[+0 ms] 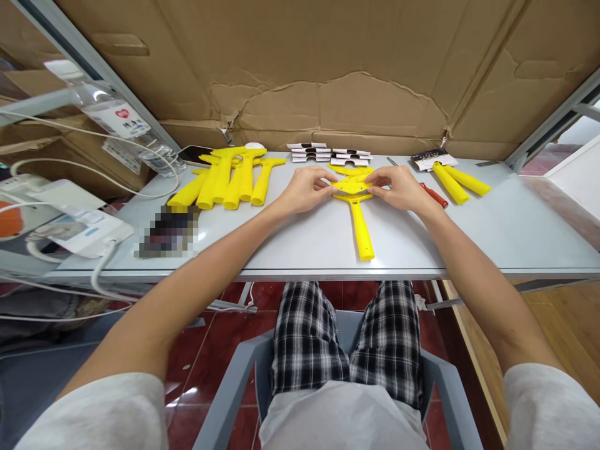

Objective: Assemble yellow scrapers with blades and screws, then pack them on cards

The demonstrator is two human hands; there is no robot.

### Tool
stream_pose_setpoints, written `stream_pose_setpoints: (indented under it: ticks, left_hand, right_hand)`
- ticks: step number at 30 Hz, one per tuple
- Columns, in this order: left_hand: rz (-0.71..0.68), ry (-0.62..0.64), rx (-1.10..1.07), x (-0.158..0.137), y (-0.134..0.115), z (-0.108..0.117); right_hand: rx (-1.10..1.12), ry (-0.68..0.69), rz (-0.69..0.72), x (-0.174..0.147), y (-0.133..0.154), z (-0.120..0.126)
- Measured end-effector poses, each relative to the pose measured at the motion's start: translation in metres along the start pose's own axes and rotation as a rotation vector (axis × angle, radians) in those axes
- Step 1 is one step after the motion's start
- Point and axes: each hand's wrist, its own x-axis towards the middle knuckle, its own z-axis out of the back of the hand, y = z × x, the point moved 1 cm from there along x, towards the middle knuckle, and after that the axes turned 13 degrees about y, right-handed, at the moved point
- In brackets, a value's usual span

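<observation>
A flat yellow plastic scraper piece (pixel 352 187) is pinched at its two ends between my hands. My left hand (pixel 310 189) has its thumb and fingers on the left end, and my right hand (pixel 397 187) grips the right end. Directly under the piece, touching or nearly so, is the wide head of a yellow scraper handle (pixel 360 231), whose round grip points toward me on the table. Just beyond my fingers lie more yellow scraper parts (pixel 349 170), partly hidden by the held piece.
Several yellow scraper handles (pixel 246 178) are piled at the left, near a phone (pixel 191 155). Stacked white-and-black packets (pixel 309 152) sit at the back. Two yellow handles (pixel 450 183), a blade packet (pixel 429 159) and a red-handled tool (pixel 434 195) lie right. A bottle (pixel 115 119) and cables stand left.
</observation>
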Motion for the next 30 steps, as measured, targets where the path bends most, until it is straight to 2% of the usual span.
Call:
stream_pose_setpoints:
  ticks: [12, 22, 30]
  left_hand:
    - [0.008, 0.015, 0.011, -0.0008, -0.0029, -0.0003]
    - [-0.009, 0.011, 0.236, -0.0009, -0.0053, 0.0001]
    - [-0.019, 0.042, 0.296, 0.0011, -0.0032, 0.001]
  right_hand:
    - [-0.015, 0.021, -0.018, -0.0003, -0.0007, 0.0012]
    - [-0.066, 0.018, -0.052, -0.0012, 0.001, 0.0034]
    - [-0.099, 0.011, -0.046, -0.0009, 0.0023, 0.004]
